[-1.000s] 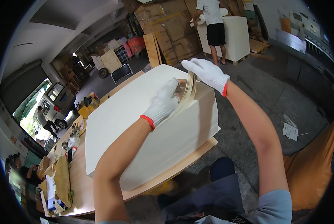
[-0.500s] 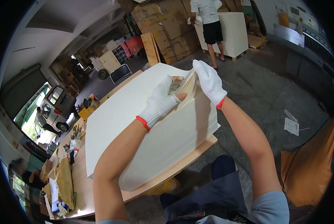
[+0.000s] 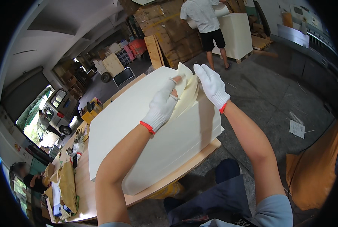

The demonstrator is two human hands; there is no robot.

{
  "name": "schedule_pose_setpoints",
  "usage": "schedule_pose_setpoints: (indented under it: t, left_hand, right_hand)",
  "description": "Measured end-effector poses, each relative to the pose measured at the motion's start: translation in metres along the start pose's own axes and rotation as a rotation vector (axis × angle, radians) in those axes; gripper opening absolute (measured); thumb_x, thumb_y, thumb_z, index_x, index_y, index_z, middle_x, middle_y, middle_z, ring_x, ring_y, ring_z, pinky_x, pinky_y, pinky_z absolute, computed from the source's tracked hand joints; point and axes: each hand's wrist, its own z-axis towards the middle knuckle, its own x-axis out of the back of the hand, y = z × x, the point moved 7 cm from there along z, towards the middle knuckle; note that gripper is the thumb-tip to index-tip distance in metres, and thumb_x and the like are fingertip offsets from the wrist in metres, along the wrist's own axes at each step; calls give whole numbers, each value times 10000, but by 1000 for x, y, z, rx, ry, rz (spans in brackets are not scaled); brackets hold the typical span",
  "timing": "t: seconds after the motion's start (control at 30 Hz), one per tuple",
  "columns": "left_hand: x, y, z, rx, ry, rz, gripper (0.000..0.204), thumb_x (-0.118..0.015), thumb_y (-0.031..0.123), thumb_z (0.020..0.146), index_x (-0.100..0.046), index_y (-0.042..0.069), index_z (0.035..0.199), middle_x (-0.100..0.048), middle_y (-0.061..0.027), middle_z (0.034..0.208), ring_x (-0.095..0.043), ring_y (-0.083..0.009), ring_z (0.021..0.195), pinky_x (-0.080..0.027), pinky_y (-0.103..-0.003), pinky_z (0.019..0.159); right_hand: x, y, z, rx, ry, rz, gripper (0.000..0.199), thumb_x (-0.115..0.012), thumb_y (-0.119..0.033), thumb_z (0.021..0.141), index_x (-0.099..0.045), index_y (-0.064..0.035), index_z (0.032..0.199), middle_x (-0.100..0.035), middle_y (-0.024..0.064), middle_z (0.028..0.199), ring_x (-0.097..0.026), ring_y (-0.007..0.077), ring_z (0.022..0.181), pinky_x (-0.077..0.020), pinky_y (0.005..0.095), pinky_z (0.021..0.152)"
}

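A thick stack of large white paper sheets (image 3: 123,113) lies on the wooden table. Several sheets are bent up at its far right corner (image 3: 187,92), and one pointed tip stands upright. My left hand (image 3: 162,100), in a white glove with bare thumb and finger ends, is closed on the bent sheets. My right hand (image 3: 213,85), also gloved, is beside the fanned edges at that corner. Its fingers are stretched out close together, apart from the upright tip; its palm side is partly hidden.
Tools and wrapped paper (image 3: 67,189) lie on the left of the table (image 3: 86,200). An orange-brown covering (image 3: 312,174) hangs at the right. A co-worker (image 3: 206,22) stands by another white stack (image 3: 237,36). A sheet (image 3: 297,129) lies on the floor.
The sheet corner has moved left, away from my right fingers, and now sticks up. The bent sheets spread wider between my hands. The co-worker at the back has shifted and turned.
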Motion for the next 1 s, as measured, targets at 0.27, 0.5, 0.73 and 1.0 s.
schedule_pose_setpoints:
  t: [0.27,0.5,0.73,1.0]
  left_hand:
    - [-15,45,-15,218,-148,274,431,-717,258,929,-582,76,1296,-674,-91,1050,-615,-151,923,-486,-294,829]
    - [-12,35,-10,88,-122,156,453,-736,208,923,-569,34,1307,-646,-66,1100,-573,-127,974,-474,-278,852]
    - [-8,36,-12,-61,-25,232,446,-647,269,974,-564,115,1383,-687,-103,1088,-638,-168,931,-488,-284,856]
    - [-19,60,-21,196,-93,217,359,-633,167,982,-590,87,1329,-653,-51,967,-577,-100,764,-500,-273,693]
  right_hand:
    - [5,9,-1,73,64,26,543,-372,-529,1029,-569,-32,934,-608,226,896,-560,461,922,-433,477,774]
    - [3,9,-2,89,105,22,534,-372,-524,1031,-575,-39,940,-611,218,897,-568,454,916,-439,472,775]
    - [2,9,-1,-7,19,-4,543,-396,-535,1021,-566,-30,916,-606,215,871,-572,443,887,-438,460,760]
    - [6,9,-2,14,45,-6,555,-400,-546,1014,-547,-24,892,-594,216,842,-565,437,861,-433,463,747]
